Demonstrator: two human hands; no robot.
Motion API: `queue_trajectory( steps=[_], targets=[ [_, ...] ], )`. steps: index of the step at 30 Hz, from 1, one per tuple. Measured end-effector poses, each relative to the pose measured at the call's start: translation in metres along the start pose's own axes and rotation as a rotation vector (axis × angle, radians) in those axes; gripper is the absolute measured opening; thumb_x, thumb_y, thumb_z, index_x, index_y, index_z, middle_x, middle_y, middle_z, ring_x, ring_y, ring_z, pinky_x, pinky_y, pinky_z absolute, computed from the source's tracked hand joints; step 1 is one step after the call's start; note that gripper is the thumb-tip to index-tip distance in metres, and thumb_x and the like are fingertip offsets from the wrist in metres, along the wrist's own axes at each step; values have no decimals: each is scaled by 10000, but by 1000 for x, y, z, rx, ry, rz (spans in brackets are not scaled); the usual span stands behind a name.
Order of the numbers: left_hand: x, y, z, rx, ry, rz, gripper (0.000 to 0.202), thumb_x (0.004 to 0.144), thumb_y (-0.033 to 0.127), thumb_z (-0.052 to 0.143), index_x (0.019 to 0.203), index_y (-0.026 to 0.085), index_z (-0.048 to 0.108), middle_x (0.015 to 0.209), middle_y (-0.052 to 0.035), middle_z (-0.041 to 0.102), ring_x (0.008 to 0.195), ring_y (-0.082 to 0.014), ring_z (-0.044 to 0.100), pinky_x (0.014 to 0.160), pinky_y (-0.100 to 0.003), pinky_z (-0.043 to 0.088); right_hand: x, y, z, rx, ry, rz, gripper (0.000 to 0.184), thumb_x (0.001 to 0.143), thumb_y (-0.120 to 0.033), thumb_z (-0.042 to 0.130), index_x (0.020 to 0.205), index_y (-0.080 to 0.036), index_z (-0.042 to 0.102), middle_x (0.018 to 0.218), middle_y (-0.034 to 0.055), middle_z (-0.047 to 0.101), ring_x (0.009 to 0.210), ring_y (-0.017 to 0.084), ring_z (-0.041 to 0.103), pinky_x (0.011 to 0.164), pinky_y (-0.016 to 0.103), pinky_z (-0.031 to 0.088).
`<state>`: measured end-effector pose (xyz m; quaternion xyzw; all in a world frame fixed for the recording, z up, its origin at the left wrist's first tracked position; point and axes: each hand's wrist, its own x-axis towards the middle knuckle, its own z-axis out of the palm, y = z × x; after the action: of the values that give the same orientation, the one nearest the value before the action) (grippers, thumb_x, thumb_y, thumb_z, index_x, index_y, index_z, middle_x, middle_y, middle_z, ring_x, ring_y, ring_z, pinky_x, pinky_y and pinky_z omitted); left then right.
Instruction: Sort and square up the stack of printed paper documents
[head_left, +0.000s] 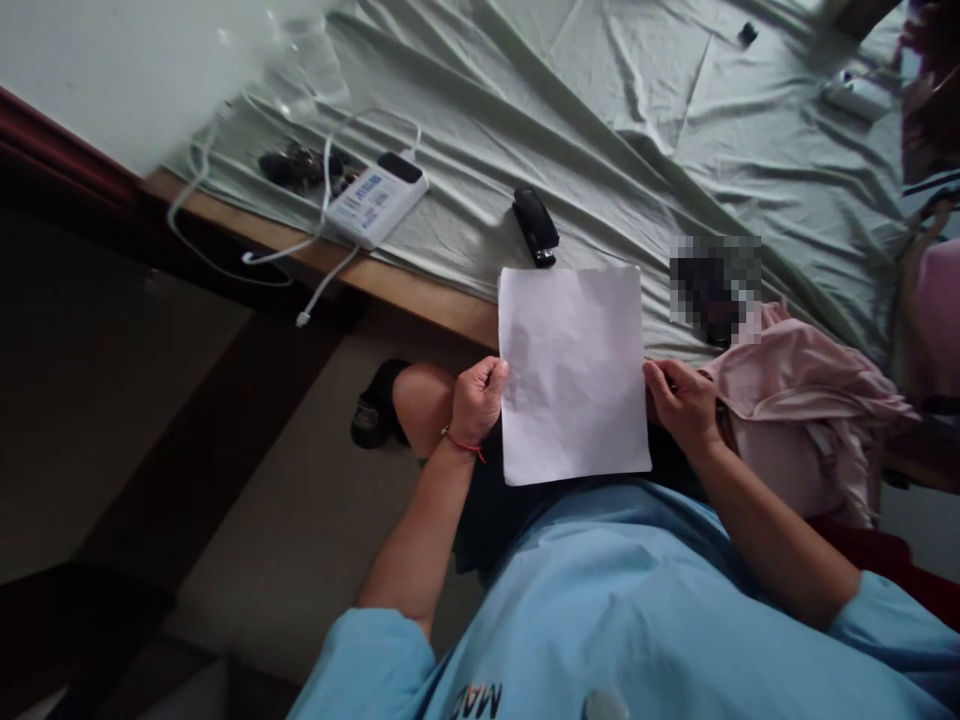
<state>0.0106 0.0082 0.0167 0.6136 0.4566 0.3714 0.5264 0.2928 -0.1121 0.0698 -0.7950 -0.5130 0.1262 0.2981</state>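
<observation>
We hold a blank white sheet of paper [574, 375] above our lap, just short of the wooden edge of the bed [420, 290]. Our left hand [476, 400] is closed on the sheet's left edge, fingers curled into a loose fist with the thumb on top. Our right hand [682, 400] pinches the right edge at about the same height. With a hand on each side, the sheet stays flat and taut and faces us, which is probably why we grip it so. Its upper corners reach over the bed edge, and we cannot tell whether they touch it.

A red thread [465, 443] circles our left wrist. On the pale green bedsheet [600, 110], just beyond the top of the sheet of paper, lies a black stapler [535, 227], close enough to reach with either hand. Further left sits a white power strip [375, 200] with white cables [255, 250] looping over the bed edge, perhaps kept there to be near a socket. Some small dark things [296, 167] lie just behind it, too blurred to name. A pink cloth [802, 400] is bunched beside our right hand, touching the wrist. Below our left hand we see a bent knee and a dark shoe [371, 415] on the floor.
</observation>
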Motion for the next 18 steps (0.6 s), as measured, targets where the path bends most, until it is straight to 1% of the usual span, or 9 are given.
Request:
queue_trajectory(
  steps=[3,6,8,12,15,18],
  targets=[
    [-1,-1,1,-4,7,-9,390,950,474,538,696,178,528,612,14,397,584,-116,342,548,-260,303,2,-7,-4,62,-83,97,418,912,-615,579,861,-219,705,745,35,704,664,194,627,639,317,464],
    [-1,-3,5,-27,10,-25,398,941,483,553,691,174,526,611,16,388,581,-110,336,538,-253,296,4,-10,-6,106,-143,154,377,821,-594,694,833,-217,687,720,26,697,628,180,612,596,301,449],
    [-2,-5,8,-72,-4,-47,408,927,490,577,678,172,525,601,20,382,569,-103,335,524,-245,289,6,-8,-7,132,-161,173,366,806,-583,703,803,-219,666,707,24,688,621,176,603,572,293,436],
    [-3,-7,11,-221,-92,-144,419,892,508,634,662,171,540,534,35,390,478,-83,330,444,-229,246,10,0,-10,162,-140,197,383,823,-609,673,786,-229,642,676,20,663,617,182,596,556,296,437],
    [-6,-5,10,-272,-148,-202,419,871,506,673,654,166,564,488,44,399,421,-72,328,404,-221,218,13,3,-15,115,-130,190,372,821,-601,683,779,-233,649,682,26,670,631,193,611,575,306,445],
    [-11,0,15,-276,-94,-227,414,874,510,680,671,159,593,484,44,427,397,-67,357,389,-212,222,13,5,-20,96,-101,197,330,814,-559,702,831,-231,668,726,33,698,639,193,624,592,308,450]
  ],
)
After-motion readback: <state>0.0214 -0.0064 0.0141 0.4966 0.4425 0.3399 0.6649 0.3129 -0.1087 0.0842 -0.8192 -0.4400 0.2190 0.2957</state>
